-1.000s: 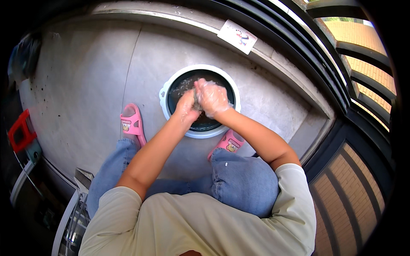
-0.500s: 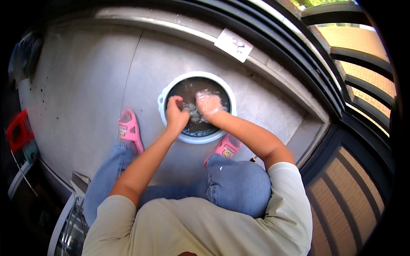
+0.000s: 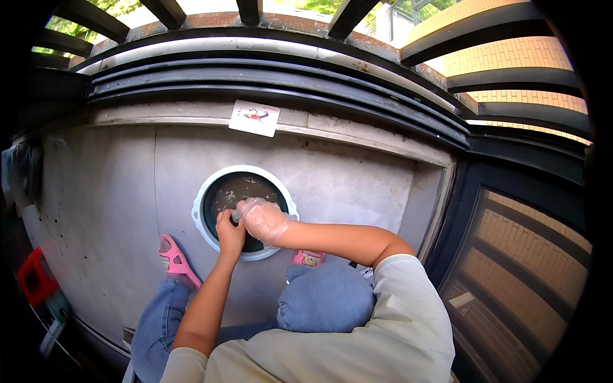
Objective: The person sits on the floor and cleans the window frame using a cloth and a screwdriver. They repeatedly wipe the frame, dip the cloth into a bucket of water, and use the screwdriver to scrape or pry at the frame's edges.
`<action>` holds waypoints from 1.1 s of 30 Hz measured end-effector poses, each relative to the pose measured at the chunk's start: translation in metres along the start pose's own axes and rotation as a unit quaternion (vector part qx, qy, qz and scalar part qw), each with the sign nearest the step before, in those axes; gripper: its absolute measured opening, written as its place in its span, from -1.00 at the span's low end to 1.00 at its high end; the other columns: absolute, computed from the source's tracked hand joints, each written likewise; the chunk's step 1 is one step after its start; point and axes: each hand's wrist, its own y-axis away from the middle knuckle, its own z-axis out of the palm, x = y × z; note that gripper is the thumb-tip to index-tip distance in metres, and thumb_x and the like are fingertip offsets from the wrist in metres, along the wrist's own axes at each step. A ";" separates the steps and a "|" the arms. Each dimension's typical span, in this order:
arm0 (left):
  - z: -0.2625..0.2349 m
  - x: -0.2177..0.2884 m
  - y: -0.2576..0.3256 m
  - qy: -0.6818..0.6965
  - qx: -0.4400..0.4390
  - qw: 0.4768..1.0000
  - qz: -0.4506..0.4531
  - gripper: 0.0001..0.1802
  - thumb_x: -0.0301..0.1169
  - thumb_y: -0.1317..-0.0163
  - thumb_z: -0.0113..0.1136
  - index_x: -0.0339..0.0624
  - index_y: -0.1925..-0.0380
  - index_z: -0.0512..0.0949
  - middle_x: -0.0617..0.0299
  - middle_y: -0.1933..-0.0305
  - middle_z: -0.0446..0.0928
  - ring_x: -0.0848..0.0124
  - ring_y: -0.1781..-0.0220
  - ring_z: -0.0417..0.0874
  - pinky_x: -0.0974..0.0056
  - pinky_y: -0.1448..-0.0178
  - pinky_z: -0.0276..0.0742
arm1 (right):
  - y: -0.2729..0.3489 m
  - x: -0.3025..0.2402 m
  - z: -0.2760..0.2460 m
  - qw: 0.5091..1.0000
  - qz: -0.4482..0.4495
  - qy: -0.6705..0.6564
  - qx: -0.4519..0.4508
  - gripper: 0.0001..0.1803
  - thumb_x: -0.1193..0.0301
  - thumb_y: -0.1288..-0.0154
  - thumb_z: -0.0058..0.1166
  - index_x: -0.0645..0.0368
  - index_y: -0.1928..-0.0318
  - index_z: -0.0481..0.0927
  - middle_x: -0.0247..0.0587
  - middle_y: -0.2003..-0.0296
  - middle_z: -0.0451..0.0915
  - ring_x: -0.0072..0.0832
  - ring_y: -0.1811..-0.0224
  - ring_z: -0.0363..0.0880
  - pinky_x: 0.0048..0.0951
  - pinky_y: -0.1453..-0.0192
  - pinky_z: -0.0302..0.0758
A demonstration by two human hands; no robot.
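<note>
A round basin with a pale blue-white rim (image 3: 242,169) stands on the floor in front of me, holding murky brown water (image 3: 237,189). Over its near part my two hands meet, fingertips close together. My right hand (image 3: 264,220), in a thin clear plastic glove, is closed with its fingers at a small grey-green piece (image 3: 236,217) that looks like wet cloth. Bare and also closed, my left hand (image 3: 230,235) grips the same piece from the left. Most of that piece is hidden by the fingers, so its exact kind does not show.
Pink sandals (image 3: 175,256) are on my feet at either side of the basin. Beyond it runs a low ledge with a white printed card (image 3: 254,119), then a dark window track and black bars (image 3: 354,18). A red object (image 3: 36,274) is at the far left.
My hands have risen from the water and come together around the grey-green piece. The view has turned, so the basin appears further left and lower, and more of the barred window shows.
</note>
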 end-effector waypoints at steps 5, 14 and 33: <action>0.006 0.001 -0.006 -0.042 0.027 0.999 0.003 -0.74 -0.58 0.09 0.22 -0.33 0.36 0.42 -0.06 0.44 0.50 0.04 0.39 0.54 0.15 0.18 0.47 | -0.004 0.010 0.024 0.977 0.061 0.204 0.015 -0.80 0.43 -0.07 0.04 0.27 0.28 0.51 0.04 0.26 0.51 -0.14 0.17 0.53 -0.18 0.09 0.50; -0.067 0.116 0.037 0.316 -0.027 0.938 -0.142 -0.73 -0.68 -0.03 0.06 -0.29 0.22 0.34 0.14 0.21 0.48 0.41 0.21 0.59 0.28 0.08 0.63 | -0.017 0.024 -0.003 0.902 0.025 -0.422 -0.086 -0.48 0.04 -0.41 -0.21 0.28 0.24 0.59 -0.05 0.32 0.59 -0.31 0.22 0.52 -0.36 0.04 0.39; -0.083 0.055 0.005 0.109 -0.105 0.988 0.006 -0.69 -0.48 -0.08 0.21 -0.26 0.13 0.52 0.12 0.15 0.58 0.38 0.13 0.58 0.32 0.08 0.51 | 0.017 0.026 0.014 0.566 0.243 -0.765 -0.189 -0.67 0.44 -0.29 0.11 0.14 -0.01 0.32 -0.21 0.19 0.51 -0.50 0.27 0.56 -0.39 0.12 0.59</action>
